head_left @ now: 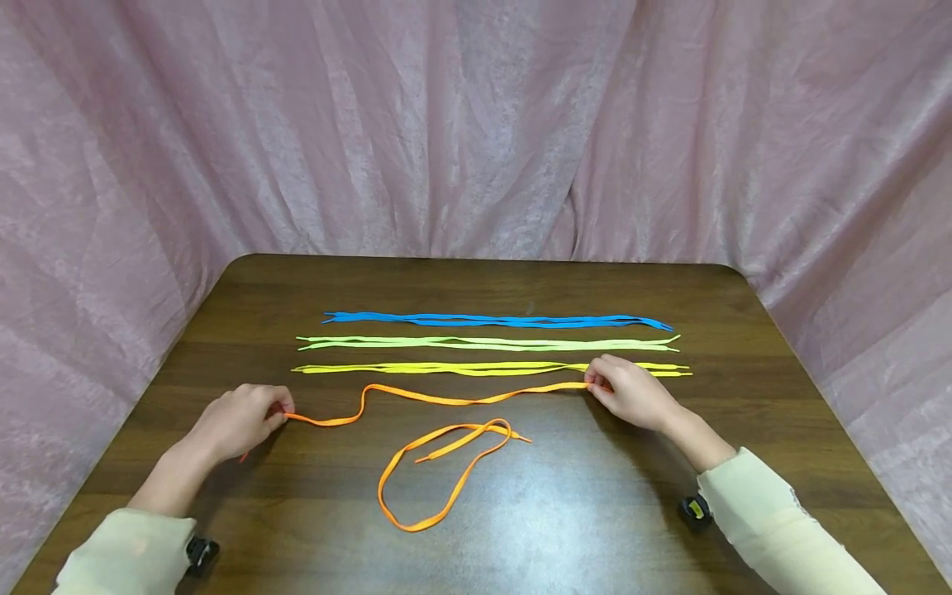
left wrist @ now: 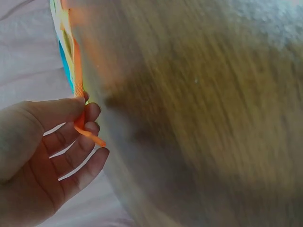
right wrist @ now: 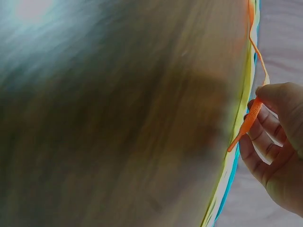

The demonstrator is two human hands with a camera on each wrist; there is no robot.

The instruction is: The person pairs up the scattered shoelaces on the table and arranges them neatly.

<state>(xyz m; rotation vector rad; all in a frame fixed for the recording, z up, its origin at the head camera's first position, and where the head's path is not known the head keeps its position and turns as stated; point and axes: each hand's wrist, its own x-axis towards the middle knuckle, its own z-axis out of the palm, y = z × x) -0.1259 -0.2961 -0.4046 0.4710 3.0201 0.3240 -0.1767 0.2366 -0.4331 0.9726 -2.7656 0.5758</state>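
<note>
An orange shoelace [head_left: 461, 402] runs across the table between both hands, wavy, with a bend toward its left part. My left hand [head_left: 241, 420] pinches it near its left end between thumb and index finger; the tip [left wrist: 97, 138] dangles below the fingers in the left wrist view. My right hand [head_left: 630, 392] pinches the other end, and its tip [right wrist: 234, 142] hangs past the fingers in the right wrist view. A second orange shoelace [head_left: 390, 471] lies in a loose loop nearer to me, both its tips showing.
Beyond the hands lie yellow laces [head_left: 461, 368], light green laces [head_left: 491, 343] and blue laces [head_left: 506, 320], stretched side by side in rows. The right hand is close to the yellow row. The wooden table [head_left: 297, 529] ends at a pink curtain [head_left: 476, 124].
</note>
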